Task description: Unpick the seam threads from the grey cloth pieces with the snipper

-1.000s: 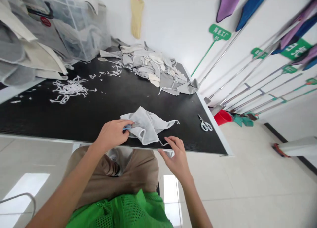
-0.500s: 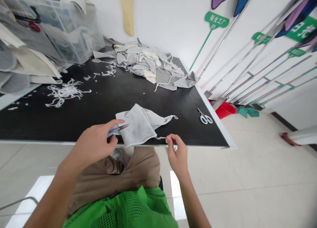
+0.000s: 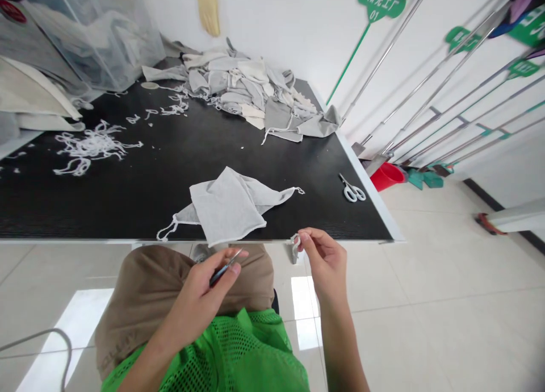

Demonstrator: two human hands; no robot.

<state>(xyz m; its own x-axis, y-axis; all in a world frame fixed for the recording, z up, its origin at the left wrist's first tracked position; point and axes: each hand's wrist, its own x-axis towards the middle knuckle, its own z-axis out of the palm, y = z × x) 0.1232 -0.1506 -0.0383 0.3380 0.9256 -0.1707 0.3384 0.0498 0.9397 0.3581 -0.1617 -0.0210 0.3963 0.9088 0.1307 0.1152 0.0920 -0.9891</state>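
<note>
My left hand is closed around a small pair of thread snips, its blades pointing up and to the right. It hovers over my lap, just off the table's front edge. Between the thumb and fingers of my right hand a short white thread is pinched and dangles. Light grey cloth pieces lie overlapped at the front of the black table, touched by neither hand. Loose thread tails stick out at their left and right corners.
A heap of grey and white cloth pieces lies at the back. To the left are a pile of cut threads and a clear plastic bin. White-handled scissors rest near the right edge. Mops and a red bucket stand beyond.
Both hands have drawn back from the cloth. The thread in my right hand, earlier stretched from the cloth's corner, now hangs apart from it. The left hand moved down and right with the snips.
</note>
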